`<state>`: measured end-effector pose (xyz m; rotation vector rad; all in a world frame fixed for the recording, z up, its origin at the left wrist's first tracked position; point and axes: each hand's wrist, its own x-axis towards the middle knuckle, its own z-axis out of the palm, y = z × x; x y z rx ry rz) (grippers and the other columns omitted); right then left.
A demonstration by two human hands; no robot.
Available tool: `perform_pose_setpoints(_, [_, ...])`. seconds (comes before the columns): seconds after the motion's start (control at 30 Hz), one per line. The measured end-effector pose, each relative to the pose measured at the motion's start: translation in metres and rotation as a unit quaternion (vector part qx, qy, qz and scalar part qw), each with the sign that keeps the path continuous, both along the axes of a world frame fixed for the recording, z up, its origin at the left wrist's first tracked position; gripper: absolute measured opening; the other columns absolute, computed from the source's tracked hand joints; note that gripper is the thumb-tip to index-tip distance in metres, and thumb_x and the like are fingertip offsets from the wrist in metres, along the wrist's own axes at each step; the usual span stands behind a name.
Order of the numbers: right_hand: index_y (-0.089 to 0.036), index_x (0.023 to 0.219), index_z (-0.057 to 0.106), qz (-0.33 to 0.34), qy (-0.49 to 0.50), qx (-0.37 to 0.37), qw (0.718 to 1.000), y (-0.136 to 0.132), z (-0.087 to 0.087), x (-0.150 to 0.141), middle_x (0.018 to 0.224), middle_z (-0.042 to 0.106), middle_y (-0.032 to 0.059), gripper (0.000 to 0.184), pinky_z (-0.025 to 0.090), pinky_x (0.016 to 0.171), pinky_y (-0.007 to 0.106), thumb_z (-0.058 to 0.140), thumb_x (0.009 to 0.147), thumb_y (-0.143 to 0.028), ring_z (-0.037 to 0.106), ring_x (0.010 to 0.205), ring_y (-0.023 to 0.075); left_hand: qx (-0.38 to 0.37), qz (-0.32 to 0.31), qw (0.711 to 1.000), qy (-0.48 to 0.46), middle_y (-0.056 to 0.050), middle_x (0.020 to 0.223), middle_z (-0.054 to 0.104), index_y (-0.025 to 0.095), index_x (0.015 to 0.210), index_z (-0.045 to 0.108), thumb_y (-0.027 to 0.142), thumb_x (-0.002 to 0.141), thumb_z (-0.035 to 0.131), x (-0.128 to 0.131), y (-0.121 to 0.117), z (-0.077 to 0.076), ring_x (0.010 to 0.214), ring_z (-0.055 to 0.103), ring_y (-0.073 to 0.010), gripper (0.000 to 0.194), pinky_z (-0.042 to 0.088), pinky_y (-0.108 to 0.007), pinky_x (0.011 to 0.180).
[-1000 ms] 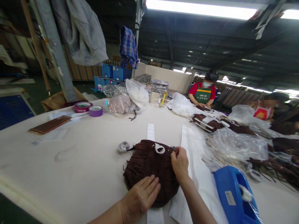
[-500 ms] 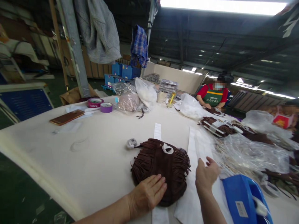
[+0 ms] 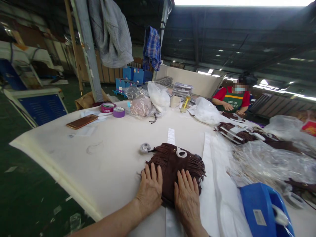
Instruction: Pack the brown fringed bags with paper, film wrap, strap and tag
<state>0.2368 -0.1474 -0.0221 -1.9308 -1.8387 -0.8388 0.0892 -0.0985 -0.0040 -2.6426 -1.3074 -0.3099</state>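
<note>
A dark brown fringed bag lies on the table, with a white ring-shaped piece at its top edge. My left hand rests flat on the bag's left side, fingers stretched out. On its right side my right hand lies flat too, fingers slightly spread. Under the bag runs a white strip, showing above and below it. A small wrapped grey bundle sits at the upper left, joined to the bag by a dark cord. The lower edge of the bag is partly hidden by my hands.
White sheets lie right of the bag, beside a blue tape dispenser. Farther left are a phone and a purple tape roll. Plastic wrap and more brown bags cover the right. A co-worker stands across.
My right hand has come down from the white sheets onto the bag's right side. My left hand has shifted up and left on the bag. The view has turned slightly left.
</note>
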Motion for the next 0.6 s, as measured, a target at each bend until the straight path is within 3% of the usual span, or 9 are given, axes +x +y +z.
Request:
perform_pose_setpoints(0.07, [-0.006,0.114,0.057,0.002,0.009,0.001,1.0,0.0,0.002,-0.003,0.12,0.057,0.0147,0.038,0.029,0.098,0.046,0.036,0.087,-0.024,0.047,0.116,0.029,-0.018,0.062,0.998,0.01,-0.038,0.127,0.035,-0.006,0.127,0.038,0.046,0.056,0.069,-0.001,-0.003,0.005,0.112,0.041,-0.0492,0.093,0.032,-0.058,0.09])
perform_pose_setpoints(0.13, [-0.007,0.114,0.057,0.003,0.024,0.0,1.0,-0.001,0.001,-0.006,0.12,0.057,0.0145,0.037,0.029,0.099,0.045,0.037,0.087,-0.023,0.046,0.116,0.0283,0.016,0.059,0.998,0.002,-0.036,0.129,0.034,-0.006,0.127,0.038,0.044,0.061,0.065,-0.001,-0.003,0.009,0.117,0.037,-0.0476,0.087,0.025,-0.061,0.094])
perform_pose_setpoints(0.17, [-0.007,0.114,0.057,0.004,0.033,-0.002,0.999,-0.001,0.001,-0.006,0.121,0.057,0.0145,0.037,0.029,0.099,0.045,0.037,0.087,-0.022,0.046,0.117,0.0279,0.049,0.025,0.998,-0.007,-0.033,0.133,0.032,-0.002,0.129,0.037,0.041,0.067,0.061,0.0,-0.001,0.01,0.121,0.033,-0.0455,0.08,0.02,-0.062,0.096])
perform_pose_setpoints(0.23, [-0.007,0.115,0.057,0.01,0.059,-0.009,0.998,-0.002,0.001,-0.005,0.123,0.056,0.0145,0.038,0.029,0.1,0.046,0.036,0.087,-0.02,0.044,0.119,0.0271,0.115,-0.118,0.986,-0.014,-0.023,0.138,0.031,0.008,0.133,0.035,0.031,0.079,0.049,0.001,0.004,0.011,0.128,0.026,-0.0371,0.06,0.015,-0.061,0.1])
perform_pose_setpoints(0.33, [-0.009,0.117,0.055,0.05,0.104,-0.031,0.993,-0.004,0.005,0.005,0.124,0.055,0.0138,0.038,0.031,0.1,0.048,0.034,0.087,-0.017,0.042,0.122,0.0258,0.112,-0.323,0.94,0.01,-0.016,0.136,0.039,0.01,0.131,0.037,0.02,0.086,0.038,0.004,0.017,0.01,0.126,0.035,-0.0264,0.046,0.022,-0.048,0.103])
perform_pose_setpoints(0.4, [-0.011,0.117,0.054,0.096,0.142,-0.041,0.984,-0.011,0.011,0.015,0.124,0.055,0.0132,0.036,0.034,0.099,0.047,0.034,0.088,-0.019,0.042,0.122,0.0239,0.056,-0.356,0.932,0.024,-0.018,0.132,0.043,0.007,0.128,0.039,0.02,0.084,0.041,0.006,0.023,0.011,0.12,0.041,-0.0263,0.046,0.028,-0.043,0.1])
perform_pose_setpoints(0.5, [-0.014,0.117,0.052,0.134,0.203,-0.021,0.97,-0.035,0.016,0.021,0.121,0.056,0.0132,0.033,0.04,0.097,0.044,0.041,0.086,-0.017,0.044,0.12,0.022,-0.009,-0.352,0.936,0.02,-0.018,0.131,0.044,0.008,0.128,0.039,0.02,0.079,0.047,0.007,0.028,0.013,0.118,0.044,-0.0293,0.051,0.031,-0.045,0.098])
perform_pose_setpoints(0.6, [-0.018,0.117,0.052,0.147,0.216,-0.014,0.965,-0.068,0.007,0.012,0.117,0.057,0.012,0.039,0.047,0.09,0.039,0.042,0.081,-0.009,0.05,0.114,0.021,-0.042,-0.358,0.933,0.01,-0.017,0.13,0.046,0.01,0.127,0.039,0.016,0.074,0.049,0.009,0.031,0.017,0.116,0.046,-0.0289,0.054,0.032,-0.044,0.097])
